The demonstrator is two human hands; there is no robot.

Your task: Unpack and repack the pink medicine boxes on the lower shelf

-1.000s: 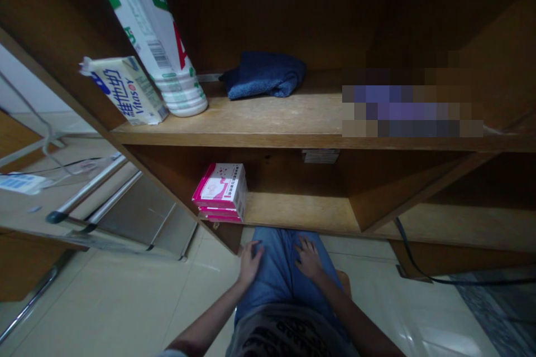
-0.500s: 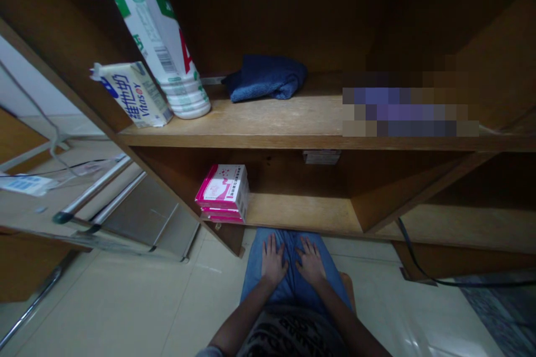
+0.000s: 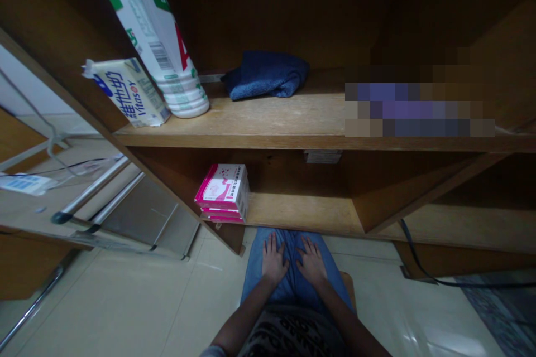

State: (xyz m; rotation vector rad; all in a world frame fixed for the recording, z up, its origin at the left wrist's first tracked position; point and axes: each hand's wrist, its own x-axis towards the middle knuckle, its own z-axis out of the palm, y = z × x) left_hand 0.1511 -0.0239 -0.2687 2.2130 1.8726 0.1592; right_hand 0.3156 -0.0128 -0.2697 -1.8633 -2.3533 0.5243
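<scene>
My left hand (image 3: 274,261) lies flat on the left thigh of my blue jeans (image 3: 253,273), fingers spread and holding nothing. On the other thigh rests my right hand (image 3: 311,262), also open with its fingers apart. Just ahead, a small stack of pink and white boxes (image 3: 224,189) sits at the left of the lower shelf. The upper shelf carries a folded dark blue cloth (image 3: 266,75), a tall white bottle (image 3: 157,44) and a Vitasoy carton (image 3: 128,92). Neither hand touches any of these.
A pixelated patch (image 3: 419,109) hides something on the upper shelf's right side. A black cable (image 3: 419,265) hangs down to the right. Metal tubes of a rack (image 3: 100,195) stand at the left, on a tiled floor (image 3: 138,301). Part of a stool (image 3: 348,287) shows beneath me.
The view has shifted slightly, so the upper-shelf items appear a little higher, and the bottle and carton a little further left. Both hands stay on the thighs.
</scene>
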